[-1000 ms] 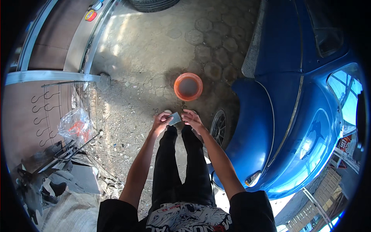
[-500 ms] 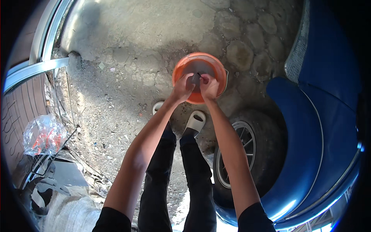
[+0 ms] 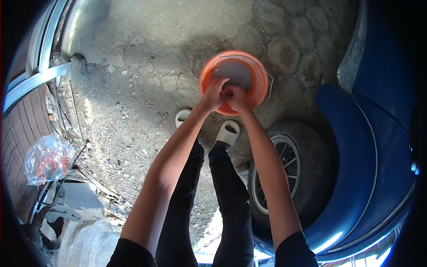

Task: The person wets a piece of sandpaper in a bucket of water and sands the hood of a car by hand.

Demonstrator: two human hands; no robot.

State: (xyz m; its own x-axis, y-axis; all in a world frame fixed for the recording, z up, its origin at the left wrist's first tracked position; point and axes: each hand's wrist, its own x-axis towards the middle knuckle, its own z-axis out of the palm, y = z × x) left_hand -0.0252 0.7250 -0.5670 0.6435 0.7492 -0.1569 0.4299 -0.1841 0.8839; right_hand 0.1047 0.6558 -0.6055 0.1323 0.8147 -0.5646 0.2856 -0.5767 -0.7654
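Both my hands are together over the near part of an orange bucket (image 3: 259, 84), above its cloudy greyish water (image 3: 238, 73). My left hand (image 3: 214, 94) is bent inward, with one finger stretched over toward the right; its other fingers press in against my right hand. My right hand (image 3: 236, 98) is closed, its fingertips curled toward the left palm. Whatever lies between the fingers is hidden; only a dark, reddish shadowed gap shows there. The bucket's thin wire handle (image 3: 271, 82) hangs out over its right side.
At right, a blue vehicle (image 3: 356, 147) with a black tyre (image 3: 313, 178) stands close to my right arm. My feet in pale slippers (image 3: 228, 132) are just behind the bucket. A clear plastic bag (image 3: 49, 159) and a metal frame (image 3: 38, 86) are at left, on rough stony ground (image 3: 133, 115).
My hands have come closer together and nearer the bucket's front rim. The small dark thing that showed at my right fingertips is now hidden. The view has shifted slightly.
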